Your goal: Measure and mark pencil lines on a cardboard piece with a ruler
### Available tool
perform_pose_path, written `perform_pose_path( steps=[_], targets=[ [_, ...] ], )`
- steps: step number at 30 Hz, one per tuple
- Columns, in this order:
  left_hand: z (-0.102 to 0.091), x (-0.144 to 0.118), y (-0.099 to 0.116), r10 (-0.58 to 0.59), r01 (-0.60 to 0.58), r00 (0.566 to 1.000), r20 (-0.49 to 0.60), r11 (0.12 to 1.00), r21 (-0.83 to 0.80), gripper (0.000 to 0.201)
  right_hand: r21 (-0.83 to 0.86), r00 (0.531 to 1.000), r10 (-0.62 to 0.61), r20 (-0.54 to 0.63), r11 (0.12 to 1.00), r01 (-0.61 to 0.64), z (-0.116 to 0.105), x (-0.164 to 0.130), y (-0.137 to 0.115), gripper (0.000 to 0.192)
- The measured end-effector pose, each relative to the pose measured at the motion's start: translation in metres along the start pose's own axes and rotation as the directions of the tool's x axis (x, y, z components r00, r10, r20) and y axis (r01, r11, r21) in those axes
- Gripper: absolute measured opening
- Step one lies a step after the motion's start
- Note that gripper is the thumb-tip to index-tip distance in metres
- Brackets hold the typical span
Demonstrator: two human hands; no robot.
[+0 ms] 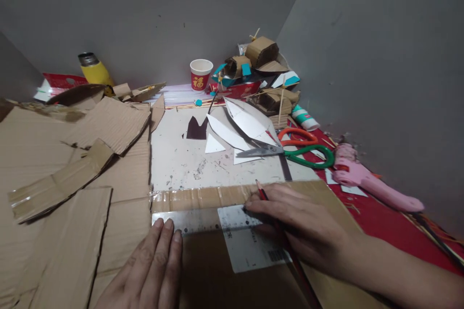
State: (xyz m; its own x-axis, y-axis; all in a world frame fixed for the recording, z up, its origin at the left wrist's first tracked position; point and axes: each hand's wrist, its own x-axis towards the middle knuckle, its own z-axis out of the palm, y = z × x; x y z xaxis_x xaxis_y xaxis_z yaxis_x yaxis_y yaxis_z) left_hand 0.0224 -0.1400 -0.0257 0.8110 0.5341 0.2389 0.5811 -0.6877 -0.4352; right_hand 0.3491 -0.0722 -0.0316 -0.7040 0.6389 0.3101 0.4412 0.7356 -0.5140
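Observation:
A clear ruler [199, 219] lies across a brown cardboard sheet [206, 270] in front of me. My left hand [150, 268] rests flat near the ruler's left end, its fingers stretched out with their tips on it. In my right hand [308, 222] is a red and black pencil [290, 248], tip pointing away from me. The fingers of that hand also reach the ruler's right part; their exact contact is partly hidden. Beneath the ruler, a white printed label [241, 256] is stuck on the cardboard, partly covered by my right hand.
Scissors [290, 152] with orange and green handles lie beyond my right hand, near white paper pieces [250, 118]. A pink glue gun [377, 186] is at right. Cardboard scraps [61, 178] cover the left side. A paper cup [200, 77] and yellow bottle [96, 71] stand behind.

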Motion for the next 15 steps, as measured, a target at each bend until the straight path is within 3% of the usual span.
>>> perform_pose_path(
  steps=[8,15],
  targets=[
    [0.0025,-0.0010,-0.0040,0.003,-0.003,1.000,-0.001,1.000,-0.024,0.051,0.007,1.000,0.003,-0.013,1.000,-0.003,-0.0003,0.0020,-0.0019,0.044],
    [0.0039,0.0045,-0.0047,-0.057,0.058,0.998,0.008,0.986,-0.154,0.047,0.022,1.000,-0.005,-0.010,1.000,0.006,-0.0019,0.0024,-0.0031,0.041]
  ],
)
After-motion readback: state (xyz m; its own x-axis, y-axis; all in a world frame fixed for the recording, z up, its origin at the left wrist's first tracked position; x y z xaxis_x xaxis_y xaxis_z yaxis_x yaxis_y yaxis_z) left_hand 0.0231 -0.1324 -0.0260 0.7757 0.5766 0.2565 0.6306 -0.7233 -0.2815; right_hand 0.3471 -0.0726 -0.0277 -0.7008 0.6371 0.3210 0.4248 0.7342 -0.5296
